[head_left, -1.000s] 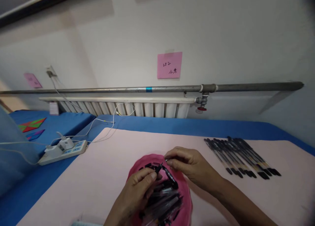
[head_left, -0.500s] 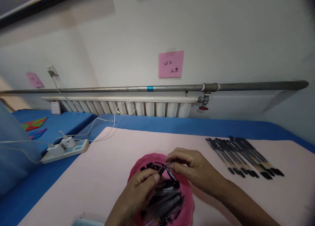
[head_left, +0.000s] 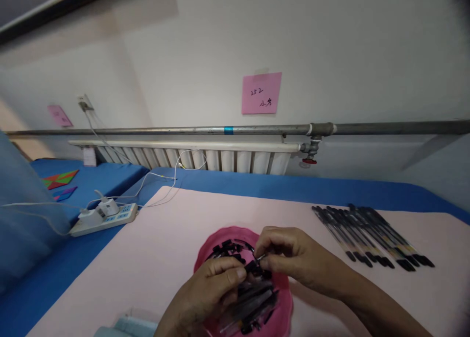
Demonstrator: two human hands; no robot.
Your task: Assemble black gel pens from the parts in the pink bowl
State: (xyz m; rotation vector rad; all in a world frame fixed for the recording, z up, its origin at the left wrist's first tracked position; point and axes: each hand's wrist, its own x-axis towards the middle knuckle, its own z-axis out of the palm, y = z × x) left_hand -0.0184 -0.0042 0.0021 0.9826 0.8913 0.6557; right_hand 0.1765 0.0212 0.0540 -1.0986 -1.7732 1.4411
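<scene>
Over a pink bowl (head_left: 285, 300) my left hand (head_left: 205, 290) is closed, thumb and fingers pinching a short black pen part (head_left: 251, 267). My right hand (head_left: 297, 256) is closed too, its thumb and forefinger on a small silvery pen tip (head_left: 261, 257) at the end of the black part. Whether the two pieces are joined is too small to tell. Below the hands, the bowl holds loose black pen pieces (head_left: 225, 248) and clear pen barrels (head_left: 253, 298), partly hidden by my left hand.
Several black-capped pens (head_left: 370, 236) lie in a slanted row on the pink sheet (head_left: 147, 249), to the right. A power strip (head_left: 125, 214) with chargers and white cables sits at the left on blue cloth. Light-blue fabric (head_left: 127, 325) shows at the bottom edge. Behind is a radiator (head_left: 227, 160).
My right hand has lowered slightly, its fingers moving closer around the silvery tip. A shiny black piece seen between the hands earlier no longer shows. The view has shifted slightly.
</scene>
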